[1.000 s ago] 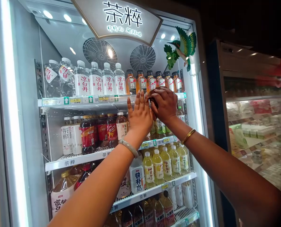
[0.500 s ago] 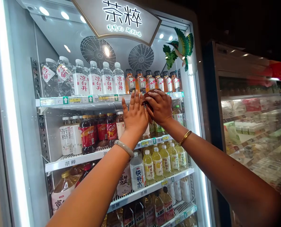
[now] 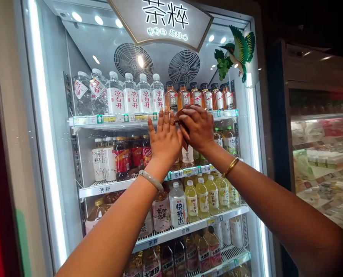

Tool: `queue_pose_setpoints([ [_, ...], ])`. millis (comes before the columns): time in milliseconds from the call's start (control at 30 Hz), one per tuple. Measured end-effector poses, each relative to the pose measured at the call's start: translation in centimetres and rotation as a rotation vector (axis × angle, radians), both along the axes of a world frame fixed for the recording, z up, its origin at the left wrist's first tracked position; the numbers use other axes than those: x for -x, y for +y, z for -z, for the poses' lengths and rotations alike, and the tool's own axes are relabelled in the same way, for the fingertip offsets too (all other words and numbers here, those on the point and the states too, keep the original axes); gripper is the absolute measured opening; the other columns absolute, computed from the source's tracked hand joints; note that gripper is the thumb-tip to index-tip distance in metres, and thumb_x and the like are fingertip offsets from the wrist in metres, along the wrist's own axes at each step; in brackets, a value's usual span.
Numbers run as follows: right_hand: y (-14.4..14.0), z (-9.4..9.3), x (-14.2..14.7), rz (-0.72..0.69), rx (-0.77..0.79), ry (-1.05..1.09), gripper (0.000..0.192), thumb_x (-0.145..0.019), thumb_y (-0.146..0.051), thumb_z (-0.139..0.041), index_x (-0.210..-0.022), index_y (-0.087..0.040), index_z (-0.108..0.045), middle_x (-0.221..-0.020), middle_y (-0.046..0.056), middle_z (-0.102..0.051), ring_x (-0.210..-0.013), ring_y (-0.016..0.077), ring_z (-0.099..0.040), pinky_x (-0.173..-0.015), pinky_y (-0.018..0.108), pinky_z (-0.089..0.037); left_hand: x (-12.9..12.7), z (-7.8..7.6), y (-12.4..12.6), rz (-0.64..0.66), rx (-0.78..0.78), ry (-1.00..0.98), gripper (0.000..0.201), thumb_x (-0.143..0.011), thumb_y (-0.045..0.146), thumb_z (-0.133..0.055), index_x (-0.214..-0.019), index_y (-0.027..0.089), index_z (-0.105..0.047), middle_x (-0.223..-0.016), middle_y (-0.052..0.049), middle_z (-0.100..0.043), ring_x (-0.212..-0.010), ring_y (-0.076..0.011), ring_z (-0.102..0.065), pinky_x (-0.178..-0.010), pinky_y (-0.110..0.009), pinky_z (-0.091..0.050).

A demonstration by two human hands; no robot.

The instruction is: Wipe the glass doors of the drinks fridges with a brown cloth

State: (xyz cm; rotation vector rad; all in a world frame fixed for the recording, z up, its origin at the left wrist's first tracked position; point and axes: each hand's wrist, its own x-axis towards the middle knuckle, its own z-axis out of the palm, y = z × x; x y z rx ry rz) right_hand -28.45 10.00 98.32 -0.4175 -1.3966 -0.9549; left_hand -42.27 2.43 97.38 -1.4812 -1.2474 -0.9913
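My left hand (image 3: 166, 136) is spread flat in front of the cooler's glass door, fingers pointing up, with a pale bangle (image 3: 151, 180) on the wrist. Beside it on the right, my right hand (image 3: 198, 127) is bent at the fingers, which are pressed together. A dark brown shape (image 3: 180, 114) shows under its fingertips; whether this is a cloth or a reflection I cannot tell. A gold bangle (image 3: 230, 167) circles the right wrist. Behind the hands, amber bottles with black caps (image 3: 207, 97) and clear water bottles (image 3: 129, 94) stand on the top shelf.
Lower shelves carry red-labelled dark bottles (image 3: 122, 157), yellow drinks (image 3: 203, 198) and a large clear bottle (image 3: 177, 206). A bird decoration (image 3: 240, 50) is at the upper right of the cooler, below a lit sign (image 3: 162, 23). Another stocked display fridge (image 3: 318, 154) stands at the right.
The cooler and its bottles have shifted to the right in view as the camera turned left. Both hands keep nearly the same place in the picture and the same pose.
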Motion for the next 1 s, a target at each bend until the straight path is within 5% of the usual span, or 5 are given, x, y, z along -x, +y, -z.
queue_pose_setpoints([
  [133,0.3,2.2,-1.0,0.047,-0.049,-0.184,0.026,-0.100,-0.042,-0.060,-0.123,-0.034,-0.069,-0.139,0.000,-0.069,-0.139,0.0257,-0.051,-0.118,0.048,-0.037,1.1,0.5,-0.6,-0.007,0.014,0.025,0.073,-0.099,0.029,-0.044,-0.167,0.010,-0.024,-0.176,-0.014,-0.015,-0.166,-0.0277,-0.007,-0.132,-0.060,0.011],
  [400,-0.8,0.0,2.1,0.007,-0.019,-0.002,0.025,-0.100,-0.038,-0.060,-0.122,-0.031,-0.069,-0.136,0.003,-0.070,-0.139,0.0275,-0.050,-0.120,0.050,-0.036,2.0,0.4,-0.7,0.004,-0.015,0.008,0.070,-0.099,0.027,-0.041,-0.166,0.013,-0.026,-0.176,-0.012,-0.015,-0.166,-0.0261,-0.007,-0.132,-0.059,0.010],
  [667,0.1,1.6,-0.2,-0.007,-0.106,-0.208,0.021,-0.099,-0.039,-0.064,-0.118,-0.035,-0.070,-0.132,-0.001,-0.072,-0.135,0.0249,-0.054,-0.117,0.049,-0.041,4.2,0.7,-1.9,0.002,-0.001,0.003,0.073,-0.098,0.027,-0.042,-0.167,0.012,-0.023,-0.176,-0.013,-0.016,-0.166,-0.0267,-0.008,-0.131,-0.060,0.013],
  [833,-1.6,-0.8,3.5,-0.007,-0.003,0.041,0.021,-0.101,-0.039,-0.059,-0.115,-0.031,-0.073,-0.131,0.001,-0.072,-0.136,0.0269,-0.053,-0.118,0.050,-0.040,4.7,0.5,-2.4,0.010,-0.007,-0.013,0.073,-0.097,0.027,-0.043,-0.167,0.013,-0.026,-0.175,-0.013,-0.021,-0.166,-0.0258,-0.009,-0.131,-0.057,0.016],
  [1000,-2.6,0.5,5.2,0.012,-0.018,-0.174,0.028,-0.104,-0.042,-0.054,-0.125,-0.034,-0.070,-0.140,-0.002,-0.069,-0.143,0.0222,-0.048,-0.128,0.047,-0.033,5.6,1.1,-3.4,0.021,-0.004,0.023,0.077,-0.095,0.027,-0.046,-0.167,0.008,-0.024,-0.175,-0.015,-0.017,-0.166,-0.0273,-0.008,-0.131,-0.056,0.016],
])
